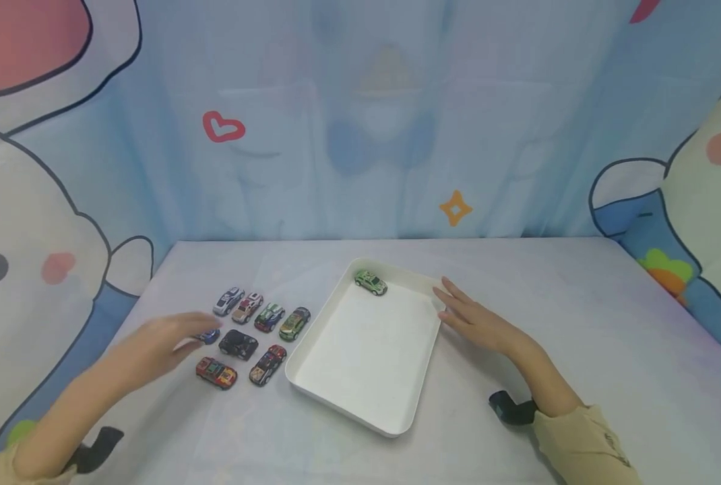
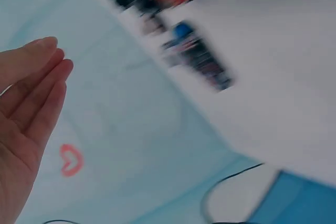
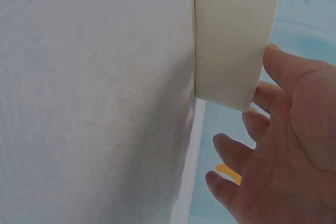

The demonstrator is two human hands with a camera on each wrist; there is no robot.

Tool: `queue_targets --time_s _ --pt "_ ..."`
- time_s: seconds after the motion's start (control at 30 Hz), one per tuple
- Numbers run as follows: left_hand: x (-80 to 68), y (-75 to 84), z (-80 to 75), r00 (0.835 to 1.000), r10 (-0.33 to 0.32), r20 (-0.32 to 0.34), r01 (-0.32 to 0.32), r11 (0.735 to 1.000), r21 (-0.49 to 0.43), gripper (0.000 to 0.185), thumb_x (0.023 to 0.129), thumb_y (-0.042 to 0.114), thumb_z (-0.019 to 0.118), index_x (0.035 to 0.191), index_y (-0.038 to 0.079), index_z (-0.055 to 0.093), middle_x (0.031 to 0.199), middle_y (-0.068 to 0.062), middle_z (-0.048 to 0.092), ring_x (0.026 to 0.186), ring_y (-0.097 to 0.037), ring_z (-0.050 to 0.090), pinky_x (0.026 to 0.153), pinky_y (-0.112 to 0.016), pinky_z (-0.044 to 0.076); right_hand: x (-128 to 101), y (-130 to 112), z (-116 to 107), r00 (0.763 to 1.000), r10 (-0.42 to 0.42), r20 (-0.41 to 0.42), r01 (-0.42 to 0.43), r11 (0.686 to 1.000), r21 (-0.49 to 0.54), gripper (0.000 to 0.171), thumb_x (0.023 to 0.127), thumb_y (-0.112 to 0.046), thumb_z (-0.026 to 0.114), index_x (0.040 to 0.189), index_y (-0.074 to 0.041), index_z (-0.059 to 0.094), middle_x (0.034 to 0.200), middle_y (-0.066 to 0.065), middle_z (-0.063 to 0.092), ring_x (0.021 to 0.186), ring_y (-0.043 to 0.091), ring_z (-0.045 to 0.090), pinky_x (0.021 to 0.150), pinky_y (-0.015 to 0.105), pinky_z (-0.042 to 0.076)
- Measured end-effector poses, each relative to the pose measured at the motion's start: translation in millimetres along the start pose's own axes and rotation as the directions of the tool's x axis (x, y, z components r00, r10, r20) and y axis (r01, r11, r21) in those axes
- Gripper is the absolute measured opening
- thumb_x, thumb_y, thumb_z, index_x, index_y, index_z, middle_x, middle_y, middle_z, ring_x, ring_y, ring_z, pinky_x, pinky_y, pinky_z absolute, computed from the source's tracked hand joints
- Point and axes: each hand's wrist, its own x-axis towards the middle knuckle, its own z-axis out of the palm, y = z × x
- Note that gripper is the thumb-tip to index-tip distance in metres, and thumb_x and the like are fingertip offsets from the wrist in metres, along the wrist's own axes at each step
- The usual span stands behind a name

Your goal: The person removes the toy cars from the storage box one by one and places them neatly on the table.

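My left hand (image 1: 154,347) hovers at the left of a group of toy cars, its fingertips over a blue toy car (image 1: 209,336) that they partly hide. In the left wrist view that hand (image 2: 26,114) has nearly straight fingers with nothing between them. A white tray (image 1: 366,364) lies tilted across the middle of the table, with a green toy car (image 1: 370,283) in its far left corner. Fingers of my right hand (image 1: 484,327) rest at the tray's far right edge. The right wrist view shows the thumb and fingertips against the tray's outer wall (image 3: 233,35).
Several more toy cars stand left of the tray, among them a black one (image 1: 238,344), a red-orange one (image 1: 217,372) and a green-gold one (image 1: 295,324). A white cloth covers the table (image 1: 518,269). A patterned blue curtain (image 1: 300,182) hangs behind it.
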Motion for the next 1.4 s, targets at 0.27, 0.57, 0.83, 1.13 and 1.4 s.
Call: queue_targets --time_s 0.27,0.57,0.83,1.13,1.4 --pt "102.7 29.3 -30.1 0.99 0.113 -0.085 -0.116 0.993 -0.022 0.042 0.085 0.0 0.066 0.125 0.001 0.057 0.124 -0.015 0.057 0.116 -0.03 0.051 0.095 -0.042 0.042 -2 2 0 1.0 -0.008 -0.003 0.008 1.0 -0.004 0.058 0.101 -0.03 0.041 0.145 0.002 0.023 0.152 0.024 0.004 0.134 0.046 0.008 0.103 0.064 0.013" --pt "212.1 67.2 34.8 0.958 0.219 0.183 -0.22 0.975 -0.017 0.038 0.087 0.001 0.063 0.124 0.001 0.057 0.124 -0.012 0.057 0.116 -0.025 0.051 0.1 -0.033 0.037 2 1 9 1.0 -0.017 -0.009 0.017 0.999 0.046 0.057 0.101 -0.03 0.041 0.145 0.002 0.023 0.152 0.024 0.003 0.135 0.044 0.005 0.104 0.063 0.011" --pt "243.9 75.7 77.7 0.922 0.102 0.374 -0.174 0.971 0.162 0.039 0.092 0.005 0.058 0.13 0.011 0.055 0.13 -0.004 0.054 0.121 -0.018 0.047 0.102 -0.029 0.034 6 -2 11 0.999 -0.036 -0.014 0.036 0.999 0.014 0.057 0.101 -0.03 0.041 0.146 0.001 0.024 0.152 0.023 0.005 0.135 0.043 0.009 0.104 0.061 0.013" --pt "251.9 78.5 96.3 0.934 0.153 0.324 -0.248 0.929 0.275 0.015 0.091 -0.001 0.055 0.099 0.011 0.061 0.098 -0.002 0.062 0.087 -0.016 0.057 0.079 -0.027 0.048 2 2 8 1.0 -0.008 -0.019 0.009 1.0 0.011 0.057 0.101 -0.031 0.041 0.146 0.001 0.024 0.152 0.023 0.004 0.135 0.044 0.007 0.104 0.062 0.013" --pt "240.5 84.3 100.0 0.946 0.177 0.273 -0.246 0.938 0.245 0.01 0.086 0.002 0.064 0.095 0.008 0.065 0.096 -0.003 0.062 0.083 -0.015 0.056 0.078 -0.026 0.048 -1 1 4 1.0 0.0 -0.029 0.0 1.0 -0.003 0.056 0.101 -0.029 0.041 0.145 0.001 0.026 0.151 0.024 0.006 0.135 0.045 0.009 0.104 0.062 0.014"
